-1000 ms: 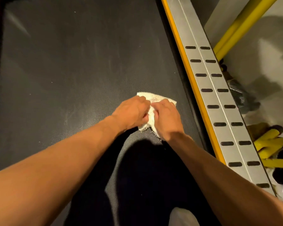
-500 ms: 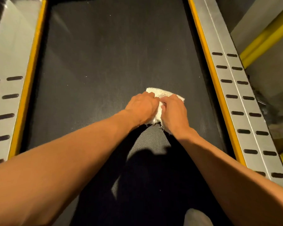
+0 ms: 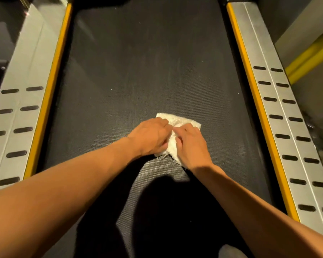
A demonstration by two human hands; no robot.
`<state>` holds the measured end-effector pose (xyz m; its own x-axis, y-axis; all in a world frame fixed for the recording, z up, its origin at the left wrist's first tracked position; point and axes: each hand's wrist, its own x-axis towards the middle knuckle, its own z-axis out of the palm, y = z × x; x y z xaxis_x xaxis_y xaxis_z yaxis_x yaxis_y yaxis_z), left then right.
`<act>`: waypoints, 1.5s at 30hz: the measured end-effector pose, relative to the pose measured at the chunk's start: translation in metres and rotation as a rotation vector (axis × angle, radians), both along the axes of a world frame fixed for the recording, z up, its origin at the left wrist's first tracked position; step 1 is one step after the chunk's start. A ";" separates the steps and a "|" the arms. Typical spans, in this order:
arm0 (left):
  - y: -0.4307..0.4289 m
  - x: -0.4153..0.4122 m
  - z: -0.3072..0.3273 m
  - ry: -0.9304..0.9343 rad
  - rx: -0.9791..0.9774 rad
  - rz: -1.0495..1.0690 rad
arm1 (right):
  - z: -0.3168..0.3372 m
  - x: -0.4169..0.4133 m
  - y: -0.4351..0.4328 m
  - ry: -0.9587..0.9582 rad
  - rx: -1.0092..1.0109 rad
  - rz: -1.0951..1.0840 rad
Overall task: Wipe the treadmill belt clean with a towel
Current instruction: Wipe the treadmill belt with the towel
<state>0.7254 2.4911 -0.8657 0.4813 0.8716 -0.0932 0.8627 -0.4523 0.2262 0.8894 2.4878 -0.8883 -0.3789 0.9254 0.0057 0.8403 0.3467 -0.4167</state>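
White towel (image 3: 177,125) lies bunched mid-belt on the treadmill belt (image 3: 138,71), nearer its right edge, with left hand (image 3: 150,135) and right hand (image 3: 191,144) curled closed on it, side by side, likely to press evenly.

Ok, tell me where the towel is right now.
In the head view the towel lies flat on the belt, slightly right of centre, pressed under the left hand and right hand.
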 end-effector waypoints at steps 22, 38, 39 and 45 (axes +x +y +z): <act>-0.031 -0.075 -0.026 0.041 0.276 0.066 | -0.006 -0.071 -0.003 -0.013 0.007 0.135; -0.049 -0.120 -0.019 0.014 0.243 0.216 | 0.001 -0.121 -0.004 0.005 -0.058 0.247; -0.045 -0.122 -0.016 0.030 0.241 0.248 | 0.003 -0.126 0.000 -0.006 -0.058 0.273; -0.066 -0.120 -0.019 0.040 0.227 0.174 | -0.001 -0.118 -0.026 -0.064 -0.009 0.315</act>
